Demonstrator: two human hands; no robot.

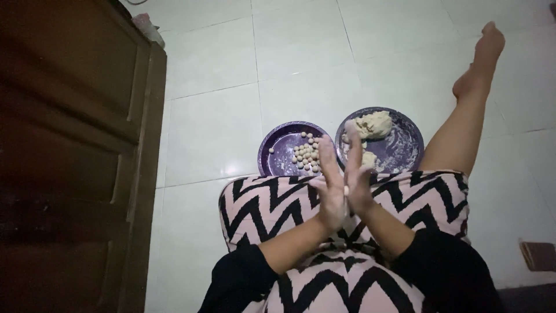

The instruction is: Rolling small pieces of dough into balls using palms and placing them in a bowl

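My left hand (329,184) and my right hand (357,174) are pressed palm to palm above my lap, fingers pointing away from me. A bit of pale dough (346,190) shows between the palms. Beyond the fingertips, a purple plate (277,152) on the floor holds several small dough balls (306,155). Next to it on the right, a second purple plate (405,145), dusted with flour, carries a lump of dough (373,124) and a smaller piece near its front edge.
I sit on a white tiled floor (220,116) in a black-and-pink zigzag garment (272,203). My bare leg (463,122) stretches to the right of the plates. A dark wooden cabinet (69,145) stands along the left.
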